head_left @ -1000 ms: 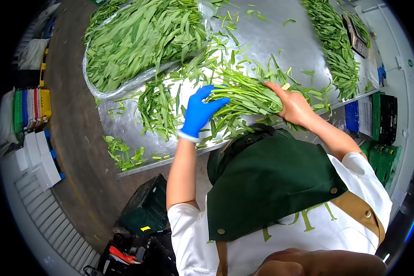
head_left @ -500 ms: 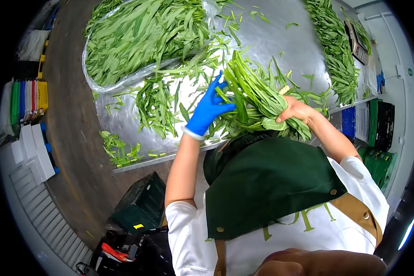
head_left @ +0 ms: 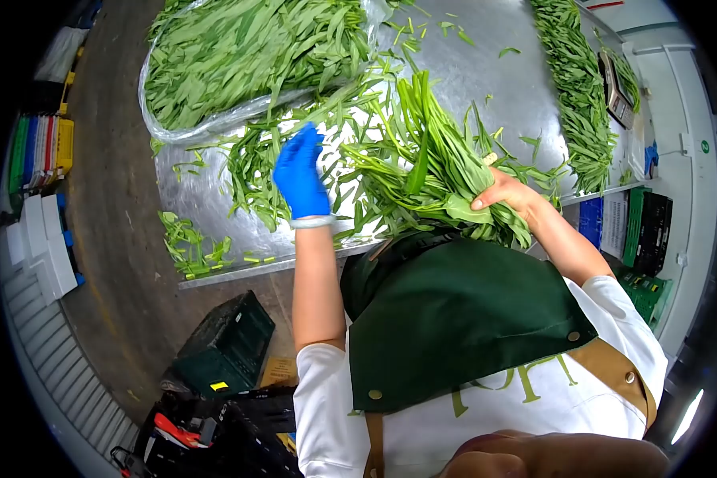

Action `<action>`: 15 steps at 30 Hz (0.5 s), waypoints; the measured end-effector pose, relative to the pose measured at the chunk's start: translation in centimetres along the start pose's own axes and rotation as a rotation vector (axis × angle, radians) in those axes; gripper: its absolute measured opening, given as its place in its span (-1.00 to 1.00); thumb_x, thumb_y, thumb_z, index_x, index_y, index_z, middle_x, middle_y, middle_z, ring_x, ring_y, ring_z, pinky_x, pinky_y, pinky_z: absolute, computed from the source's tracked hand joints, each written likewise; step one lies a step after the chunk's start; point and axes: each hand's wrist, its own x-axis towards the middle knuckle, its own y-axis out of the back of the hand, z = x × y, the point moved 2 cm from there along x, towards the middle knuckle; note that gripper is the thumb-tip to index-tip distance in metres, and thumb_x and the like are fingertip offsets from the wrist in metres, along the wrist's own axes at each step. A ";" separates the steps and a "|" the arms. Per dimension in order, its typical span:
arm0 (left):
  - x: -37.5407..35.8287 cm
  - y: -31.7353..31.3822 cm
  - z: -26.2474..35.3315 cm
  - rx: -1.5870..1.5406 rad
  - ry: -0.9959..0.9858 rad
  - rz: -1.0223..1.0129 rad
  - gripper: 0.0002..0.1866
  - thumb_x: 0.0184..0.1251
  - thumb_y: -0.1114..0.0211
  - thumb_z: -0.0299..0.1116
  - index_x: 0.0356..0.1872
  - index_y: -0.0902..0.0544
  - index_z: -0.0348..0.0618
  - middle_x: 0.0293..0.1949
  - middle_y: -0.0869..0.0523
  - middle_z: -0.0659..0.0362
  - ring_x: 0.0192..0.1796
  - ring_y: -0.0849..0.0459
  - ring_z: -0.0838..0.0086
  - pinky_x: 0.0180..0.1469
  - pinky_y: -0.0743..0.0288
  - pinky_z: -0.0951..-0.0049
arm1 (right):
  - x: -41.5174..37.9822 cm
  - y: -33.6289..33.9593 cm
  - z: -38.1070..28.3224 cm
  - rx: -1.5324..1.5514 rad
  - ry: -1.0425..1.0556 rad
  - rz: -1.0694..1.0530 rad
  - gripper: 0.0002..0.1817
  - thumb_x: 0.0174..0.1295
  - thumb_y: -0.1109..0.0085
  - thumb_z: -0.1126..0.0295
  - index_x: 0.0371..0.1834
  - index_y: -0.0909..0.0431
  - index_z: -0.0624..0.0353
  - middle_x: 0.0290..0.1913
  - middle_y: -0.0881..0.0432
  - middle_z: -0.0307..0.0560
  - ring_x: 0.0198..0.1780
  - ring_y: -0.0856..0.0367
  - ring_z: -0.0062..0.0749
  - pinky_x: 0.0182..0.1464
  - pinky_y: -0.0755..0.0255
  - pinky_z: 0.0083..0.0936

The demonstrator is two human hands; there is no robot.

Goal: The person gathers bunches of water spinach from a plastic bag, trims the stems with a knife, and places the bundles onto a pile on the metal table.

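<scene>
Bunch of long, pale-green stems with narrow green leaves point(head_left: 442, 151), held at the near side of the silver metal tabletop point(head_left: 506, 84), just in front of the dark green apron point(head_left: 470, 311). The bare right hand point(head_left: 506, 195) is clamped around the leafy end, thumb across the foliage; the cut ends point away from the person, and several stems fan out to the left of the main bundle. The left hand, in a blue glove point(head_left: 301, 171), is apart from the bunch, above the scattered green leaf and stem pieces point(head_left: 251, 171); its fingers lie together and slightly bent, but whether they pinch anything cannot be told. Beyond it stands a clear plastic bag point(head_left: 203, 131) filled with a heap of similar leaves point(head_left: 255, 68). For sound handling, the right hand's grip should, in our judgement, be firm enough to stop the inner stems sliding, yet light enough to spare the soft leaves, which probably bruise readily. The fanned stems are the likeliest to slip or catch on the loose pieces; supporting them from the left, with the gloved fingers parted and the stems kept parallel, would steady the bundle.
</scene>
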 end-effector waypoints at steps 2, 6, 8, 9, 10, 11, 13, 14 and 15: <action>0.0 0.9 0.9 0.088 -0.034 -0.046 -0.75 0.25 -0.32 -0.51 -0.05 -0.67 -0.29 -0.21 -0.73 0.14 -0.19 -0.67 0.53 -0.13 -0.50 0.60 | -0.2 -0.1 0.1 -0.009 0.002 -0.025 -0.11 -0.19 -0.33 0.63 0.38 -0.26 0.23 0.23 -0.50 -0.05 0.24 -0.45 -0.33 0.32 -0.27 -0.43; -5.3 -3.3 2.7 0.546 -0.248 -0.480 -0.66 0.19 -0.39 -0.38 -0.02 -0.64 -0.27 -0.27 -0.70 0.17 -0.24 -0.64 0.49 -0.18 -0.50 0.49 | -0.1 -0.7 0.2 -0.015 -0.014 -0.023 -0.12 -0.20 -0.36 0.61 0.36 -0.29 0.23 0.23 -0.50 -0.07 0.27 -0.42 -0.33 0.35 -0.20 -0.45; -7.4 -5.1 1.6 0.996 -0.547 -0.623 -0.61 0.18 -0.40 -0.30 0.01 -0.62 -0.22 -0.33 -0.66 0.11 -0.28 -0.64 0.35 -0.21 -0.51 0.37 | 0.3 -0.8 0.2 -0.069 0.010 -0.024 -0.12 -0.20 -0.39 0.59 0.36 -0.30 0.23 0.24 -0.50 -0.10 0.27 -0.41 -0.35 0.35 -0.18 -0.46; -7.8 -4.9 0.1 1.168 -0.680 -0.685 -0.60 0.18 -0.39 -0.27 0.03 -0.62 -0.19 -0.36 -0.63 0.08 -0.29 -0.64 0.28 -0.22 -0.50 0.30 | 0.5 -0.6 0.3 -0.102 0.015 -0.036 -0.11 -0.20 -0.39 0.59 0.36 -0.30 0.23 0.24 -0.50 -0.10 0.27 -0.40 -0.36 0.35 -0.18 -0.46; -7.2 -4.1 -1.6 1.231 -0.600 -0.814 -0.64 0.21 -0.33 -0.34 0.04 -0.63 -0.13 -0.33 -0.63 0.04 -0.28 -0.62 0.16 -0.23 -0.49 0.21 | 0.6 -0.3 0.5 -0.135 0.018 -0.046 -0.11 -0.21 -0.40 0.60 0.36 -0.29 0.23 0.25 -0.49 -0.10 0.28 -0.40 -0.36 0.35 -0.18 -0.46; -6.2 -2.8 -2.2 1.218 -0.641 -0.748 -0.66 0.23 -0.28 -0.37 0.05 -0.63 -0.10 -0.34 -0.63 0.08 -0.30 -0.62 0.20 -0.27 -0.50 0.24 | 0.5 0.0 0.4 -0.168 0.022 -0.055 -0.10 -0.21 -0.40 0.60 0.37 -0.29 0.23 0.25 -0.49 -0.11 0.28 -0.40 -0.37 0.35 -0.17 -0.47; -3.0 -0.3 -1.7 0.914 -0.611 -0.562 -0.66 0.25 -0.16 -0.51 0.04 -0.65 -0.05 -0.37 -0.67 0.12 -0.33 -0.65 0.32 -0.36 -0.50 0.36 | -0.3 0.4 0.2 -0.161 0.006 -0.053 -0.06 -0.22 -0.42 0.64 0.39 -0.26 0.23 0.28 -0.47 -0.14 0.30 -0.37 -0.40 0.36 -0.15 -0.47; -1.2 1.1 -0.5 0.866 -0.274 -0.403 -0.70 0.25 -0.14 -0.55 -0.05 -0.71 -0.06 -0.39 -0.69 0.14 -0.38 -0.64 0.40 -0.35 -0.49 0.42 | -0.7 0.9 0.4 -0.189 0.013 -0.061 -0.06 -0.23 -0.43 0.64 0.38 -0.27 0.23 0.28 -0.47 -0.14 0.30 -0.37 -0.41 0.36 -0.15 -0.47; 0.2 2.1 0.8 0.773 -0.174 -0.215 -0.74 0.28 -0.13 -0.55 -0.14 -0.75 -0.11 -0.37 -0.72 0.13 -0.37 -0.66 0.46 -0.31 -0.50 0.46 | -1.0 1.4 0.6 -0.216 0.018 -0.070 -0.06 -0.23 -0.43 0.64 0.38 -0.28 0.24 0.27 -0.47 -0.15 0.29 -0.37 -0.41 0.36 -0.16 -0.47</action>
